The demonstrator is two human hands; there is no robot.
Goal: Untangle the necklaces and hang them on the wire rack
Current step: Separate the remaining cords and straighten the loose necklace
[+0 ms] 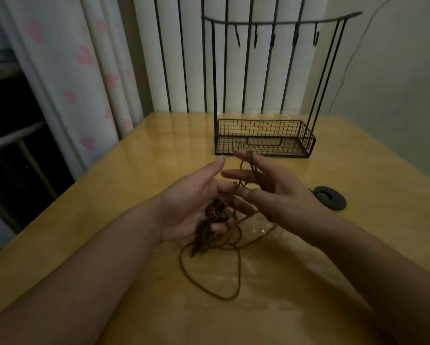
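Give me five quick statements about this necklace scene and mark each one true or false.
1. A necklace already hangs on the wire rack. False: its hooks are bare.
2. The left hand holds a bundle of brown cords. True.
3. A cord is looped over the right hand's fingers. True.
4. The rack lies flat on the table. False: it stands upright.
5. A cord loop rests on the table below the hands. True.

A dim room: glossy wooden table [139,155], heart-print curtain [84,70] left, pale wall [395,70] right.
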